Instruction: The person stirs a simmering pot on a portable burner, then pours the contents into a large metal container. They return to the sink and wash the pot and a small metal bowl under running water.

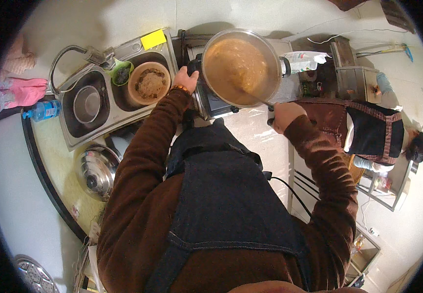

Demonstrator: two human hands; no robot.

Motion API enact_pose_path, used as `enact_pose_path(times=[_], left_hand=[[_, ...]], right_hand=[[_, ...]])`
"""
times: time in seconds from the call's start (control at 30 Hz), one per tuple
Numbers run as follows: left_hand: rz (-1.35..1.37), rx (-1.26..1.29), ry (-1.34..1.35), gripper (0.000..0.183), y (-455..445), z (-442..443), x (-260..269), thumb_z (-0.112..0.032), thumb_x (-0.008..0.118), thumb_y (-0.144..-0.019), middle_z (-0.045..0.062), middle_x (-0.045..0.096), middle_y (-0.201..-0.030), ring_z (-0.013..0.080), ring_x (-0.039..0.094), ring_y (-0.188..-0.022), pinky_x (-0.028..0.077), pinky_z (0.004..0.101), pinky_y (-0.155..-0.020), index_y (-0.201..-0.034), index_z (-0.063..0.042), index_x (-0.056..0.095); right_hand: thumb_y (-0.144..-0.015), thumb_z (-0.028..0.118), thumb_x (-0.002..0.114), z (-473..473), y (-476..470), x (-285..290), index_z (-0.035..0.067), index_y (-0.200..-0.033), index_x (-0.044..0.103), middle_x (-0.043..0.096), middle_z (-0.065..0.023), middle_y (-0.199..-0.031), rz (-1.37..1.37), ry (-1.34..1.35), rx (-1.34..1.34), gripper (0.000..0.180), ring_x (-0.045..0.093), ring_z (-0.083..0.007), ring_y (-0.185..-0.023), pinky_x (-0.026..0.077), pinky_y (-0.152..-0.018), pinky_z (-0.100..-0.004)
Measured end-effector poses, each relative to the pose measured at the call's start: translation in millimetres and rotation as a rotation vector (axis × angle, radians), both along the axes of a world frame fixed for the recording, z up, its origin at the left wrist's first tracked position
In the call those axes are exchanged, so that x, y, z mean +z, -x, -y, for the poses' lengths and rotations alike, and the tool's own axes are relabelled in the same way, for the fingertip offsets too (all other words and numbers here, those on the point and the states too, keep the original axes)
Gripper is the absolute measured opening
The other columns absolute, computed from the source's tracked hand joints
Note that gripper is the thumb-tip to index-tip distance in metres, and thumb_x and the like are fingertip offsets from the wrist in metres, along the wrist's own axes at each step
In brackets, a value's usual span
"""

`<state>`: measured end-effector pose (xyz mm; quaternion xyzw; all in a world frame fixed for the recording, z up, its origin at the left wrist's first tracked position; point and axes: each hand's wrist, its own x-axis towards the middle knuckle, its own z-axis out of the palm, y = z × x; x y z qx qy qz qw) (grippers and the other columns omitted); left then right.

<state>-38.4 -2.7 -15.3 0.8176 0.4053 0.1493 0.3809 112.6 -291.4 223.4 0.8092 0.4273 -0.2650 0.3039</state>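
A large steel pot full of thick brown liquid stands on a stove in front of me. The liquid's surface shows swirl marks and a paler patch. My left hand grips the pot's black side handle. At the near right rim, my right hand is closed around the dark handle of a long metal utensil. The utensil slants over the rim, and its working end is hidden in the liquid.
Left of the stove, a double sink holds a brown bowl, a green strainer and a metal pan. A domed steel lid lies nearer on the counter. To the right, a person in an apron stands close by.
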Motion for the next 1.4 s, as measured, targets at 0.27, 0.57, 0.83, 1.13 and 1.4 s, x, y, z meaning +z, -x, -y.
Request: enact_pose_path(times=[0.27,0.57,0.83,1.13,1.4], left_hand=[[-0.105,-0.043,0.151,0.064,-6.2,-11.0,6.2,-0.041,0.07,-0.091,0.032,0.063,-0.124,0.0445,0.06,-0.119,0.048,0.0454,-0.102,-0.128,0.009,0.058],[-0.161,-0.044,0.175,0.072,-19.2,-23.5,5.9,-0.045,0.071,-0.09,0.032,0.06,-0.132,0.0416,0.057,-0.127,0.045,0.0429,-0.107,-0.133,0.011,0.055],[-0.149,-0.04,0.093,0.065,-20.7,-22.6,-11.8,-0.046,0.069,-0.091,0.032,0.064,-0.122,0.0437,0.06,-0.118,0.048,0.0459,-0.101,-0.125,0.009,0.059],[-0.094,-0.077,0.132,0.058,-20.0,-22.7,-7.3,-0.045,0.068,-0.09,0.031,0.066,-0.113,0.0461,0.062,-0.111,0.049,0.0486,-0.095,-0.117,0.006,0.062],[-0.085,-0.088,0.042,0.064,-16.4,-16.5,4.4,-0.048,0.067,-0.09,0.031,0.066,-0.116,0.0462,0.061,-0.113,0.048,0.0482,-0.097,-0.122,0.007,0.06]], right_hand=[[-0.093,0.017,0.056,-18.8,-88.7,-43.0,0.004,-0.099,0.075,0.074,-0.0202,-0.099,0.136,-0.135,-0.019,0.024,0.071,-0.0378,-0.099,0.058,-0.084,-0.0478],[-0.096,0.018,0.051,-78.8,-86.6,-93.7,0.005,-0.103,0.073,0.073,-0.0208,-0.1,-0.026,-0.358,-0.132,0.027,0.071,-0.0399,-0.097,0.057,-0.084,-0.049],[-0.096,0.016,0.049,-32.6,-38.9,-43.3,0.005,-0.105,0.065,0.07,-0.0201,-0.085,-0.183,-0.373,0.093,0.022,0.07,-0.0399,-0.085,0.055,-0.074,-0.0524],[-0.091,0.015,0.058,-20.6,-86.0,-9.0,0.004,-0.1,0.075,0.074,-0.0187,-0.102,0.011,0.019,-0.125,0.022,0.072,-0.0363,-0.099,0.057,-0.087,-0.0467],[-0.097,0.017,0.047,-45.8,-127.9,-68.9,0.005,-0.112,0.074,0.071,-0.0229,-0.113,0.045,-0.174,-0.315,0.033,0.069,-0.0384,-0.108,0.056,-0.089,-0.0493]])
